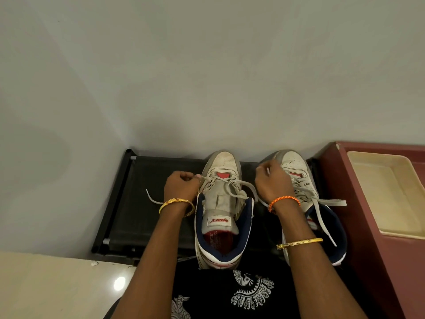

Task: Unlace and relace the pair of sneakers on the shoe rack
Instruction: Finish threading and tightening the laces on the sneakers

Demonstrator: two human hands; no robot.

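Sneakers point(220, 203) toes-to-wall, left grip point(181, 187) and right grip point(272, 180) each pinching lace point(239, 183).

Right sneaker point(296, 166) lacing hidden behind right hand point(272, 180).

- The tongue label point(219, 220) of the left-hand sneaker point(220, 203) carries the red brand word "Sparx" on a white patch, seen upside down from the head view.
- The red insole point(215, 242) inside that sneaker bears white print, upside down and too small to read.
- No other text can be read.
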